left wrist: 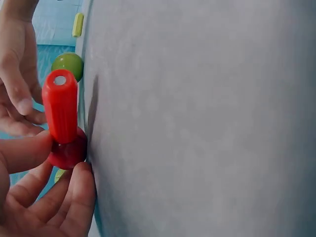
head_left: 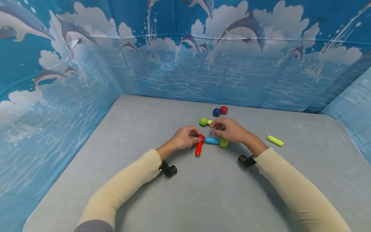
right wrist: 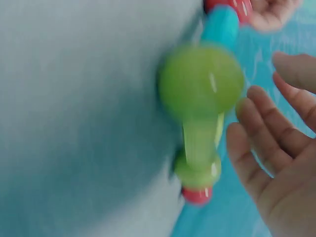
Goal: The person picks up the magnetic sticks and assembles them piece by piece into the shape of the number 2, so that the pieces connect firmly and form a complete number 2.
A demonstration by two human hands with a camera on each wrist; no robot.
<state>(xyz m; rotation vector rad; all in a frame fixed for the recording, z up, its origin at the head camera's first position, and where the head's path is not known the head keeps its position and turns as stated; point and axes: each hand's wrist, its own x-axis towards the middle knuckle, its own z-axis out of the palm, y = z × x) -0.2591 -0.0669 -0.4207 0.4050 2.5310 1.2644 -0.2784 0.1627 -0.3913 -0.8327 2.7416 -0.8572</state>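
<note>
My left hand (head_left: pixel 183 138) pinches a red ball (left wrist: pixel 69 152) between thumb and fingers. A red rod (left wrist: pixel 61 106) with a silvery disc in its end sticks out from that ball. From the ball's other side a blue rod (head_left: pixel 212 140) leads right to a green ball (right wrist: pixel 201 81). Above this green ball my right hand (head_left: pixel 229 129) hovers, fingers loosely bent and apart, with nothing in its grasp. Beyond it, a second green ball (head_left: pixel 203 121) has a yellow-green rod (head_left: pixel 210 122) at its side, partly hidden by the right hand.
At the back of the grey table (head_left: pixel 185 193), a dark blue ball (head_left: pixel 216 112) sits beside another red ball (head_left: pixel 223 110). One loose yellow-green rod (head_left: pixel 275 140) lies off to the right. A dolphin-print curtain (head_left: pixel 185 74) surrounds the table's back and sides.
</note>
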